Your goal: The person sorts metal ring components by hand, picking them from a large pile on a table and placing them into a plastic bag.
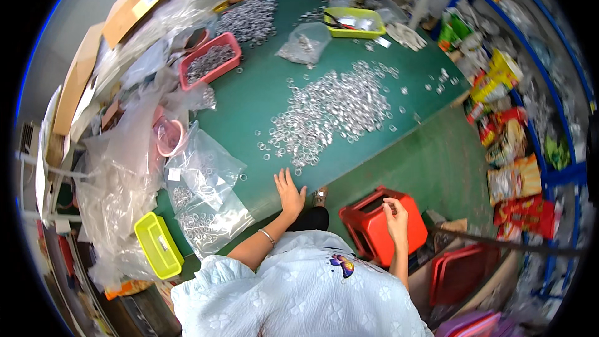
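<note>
Fingers of my left hand (289, 191) are spread and pressed flat on the near edge of the green table (262, 97), holding nothing. Just beyond them, slightly to the right, lies the big heap of small silver rings (327, 112), its nearest strays just beside my fingertips. My right hand (396, 219) is well apart from all that, down off the table on the right, fingers loosely curled and resting on the seat of the red plastic stool (382, 224) (whether they pinch anything there, I can't tell). Left of my left hand, clear plastic bags of rings (206, 190) lie on the table's near corner, with a yellow tray (158, 245) below them. Farther off to the left sits a red tray of rings (211, 60), and far across the table a yellow-green tray (354, 22).
</note>
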A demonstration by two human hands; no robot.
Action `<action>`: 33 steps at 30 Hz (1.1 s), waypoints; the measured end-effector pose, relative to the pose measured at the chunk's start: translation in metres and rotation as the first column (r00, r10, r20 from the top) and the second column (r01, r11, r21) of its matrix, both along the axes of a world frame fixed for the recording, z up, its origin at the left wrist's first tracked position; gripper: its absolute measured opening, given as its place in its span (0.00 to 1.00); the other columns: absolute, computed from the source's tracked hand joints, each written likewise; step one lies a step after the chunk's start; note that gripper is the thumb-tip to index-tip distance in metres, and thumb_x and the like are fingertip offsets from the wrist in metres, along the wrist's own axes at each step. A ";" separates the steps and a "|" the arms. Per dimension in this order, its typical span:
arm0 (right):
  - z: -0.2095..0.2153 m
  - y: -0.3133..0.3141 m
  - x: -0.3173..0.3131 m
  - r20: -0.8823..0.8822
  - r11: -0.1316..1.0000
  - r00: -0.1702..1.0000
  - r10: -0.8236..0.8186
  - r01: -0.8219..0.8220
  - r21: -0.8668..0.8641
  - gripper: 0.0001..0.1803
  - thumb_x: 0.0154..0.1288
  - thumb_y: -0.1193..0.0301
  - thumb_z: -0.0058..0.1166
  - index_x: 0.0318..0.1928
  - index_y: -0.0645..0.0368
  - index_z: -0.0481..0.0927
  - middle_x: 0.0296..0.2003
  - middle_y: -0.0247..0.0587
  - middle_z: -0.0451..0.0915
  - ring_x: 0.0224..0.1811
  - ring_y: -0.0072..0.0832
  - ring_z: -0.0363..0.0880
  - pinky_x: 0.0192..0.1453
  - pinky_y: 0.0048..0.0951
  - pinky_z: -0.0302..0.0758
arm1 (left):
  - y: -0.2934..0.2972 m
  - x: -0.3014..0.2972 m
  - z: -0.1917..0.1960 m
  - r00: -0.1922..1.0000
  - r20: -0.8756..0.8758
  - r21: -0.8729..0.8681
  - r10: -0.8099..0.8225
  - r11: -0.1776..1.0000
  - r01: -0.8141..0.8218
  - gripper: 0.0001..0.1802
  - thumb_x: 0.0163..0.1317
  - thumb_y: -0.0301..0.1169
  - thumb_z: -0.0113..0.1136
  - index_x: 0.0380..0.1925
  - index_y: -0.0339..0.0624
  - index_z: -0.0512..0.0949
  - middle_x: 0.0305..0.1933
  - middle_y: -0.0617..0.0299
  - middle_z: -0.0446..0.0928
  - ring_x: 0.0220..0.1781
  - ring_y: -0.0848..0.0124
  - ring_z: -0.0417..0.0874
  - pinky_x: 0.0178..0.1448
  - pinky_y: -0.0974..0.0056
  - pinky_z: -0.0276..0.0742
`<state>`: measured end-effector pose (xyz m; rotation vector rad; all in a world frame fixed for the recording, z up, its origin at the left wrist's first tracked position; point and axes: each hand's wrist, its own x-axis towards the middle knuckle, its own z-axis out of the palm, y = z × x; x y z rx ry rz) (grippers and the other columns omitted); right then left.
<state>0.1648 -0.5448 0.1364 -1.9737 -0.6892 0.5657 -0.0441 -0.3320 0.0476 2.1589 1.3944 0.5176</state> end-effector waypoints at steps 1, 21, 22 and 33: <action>-0.004 0.016 0.008 -0.033 1.000 0.999 0.025 -0.025 0.008 0.09 0.62 0.73 0.50 0.40 0.64 0.77 0.30 0.36 0.79 0.33 0.20 0.75 0.38 0.22 0.71 | 0.006 0.001 -0.002 1.000 -0.012 -0.004 0.014 1.000 -0.014 0.44 0.47 0.31 0.66 0.62 0.34 0.52 0.66 0.44 0.48 0.69 0.42 0.44 0.68 0.45 0.47; -0.050 0.238 0.098 0.484 0.720 0.537 0.691 -0.572 -0.393 0.25 0.50 0.74 0.57 0.51 0.63 0.69 0.51 0.51 0.66 0.56 0.48 0.61 0.60 0.45 0.56 | -0.112 -0.041 -0.057 0.907 0.213 -0.427 0.364 0.869 -0.249 0.20 0.48 0.15 0.48 0.42 0.43 0.74 0.43 0.49 0.72 0.41 0.51 0.77 0.42 0.58 0.76; -0.055 0.242 0.102 0.512 0.694 0.482 0.711 -0.594 -0.405 0.27 0.49 0.72 0.57 0.52 0.62 0.67 0.53 0.51 0.64 0.57 0.48 0.59 0.60 0.46 0.54 | -0.141 -0.025 -0.087 0.915 0.054 -0.470 0.400 0.819 -0.330 0.20 0.49 0.15 0.47 0.44 0.42 0.72 0.46 0.48 0.71 0.44 0.50 0.76 0.44 0.57 0.75; -0.094 0.272 0.151 0.486 0.349 0.004 0.874 -0.701 -0.622 0.32 0.57 0.59 0.52 0.58 0.65 0.63 0.63 0.56 0.54 0.66 0.52 0.48 0.64 0.55 0.41 | -0.267 0.196 -0.266 0.341 -0.770 -0.555 0.539 -0.303 -0.774 0.40 0.59 0.57 0.43 0.61 0.36 0.57 0.65 0.49 0.58 0.69 0.54 0.53 0.68 0.44 0.47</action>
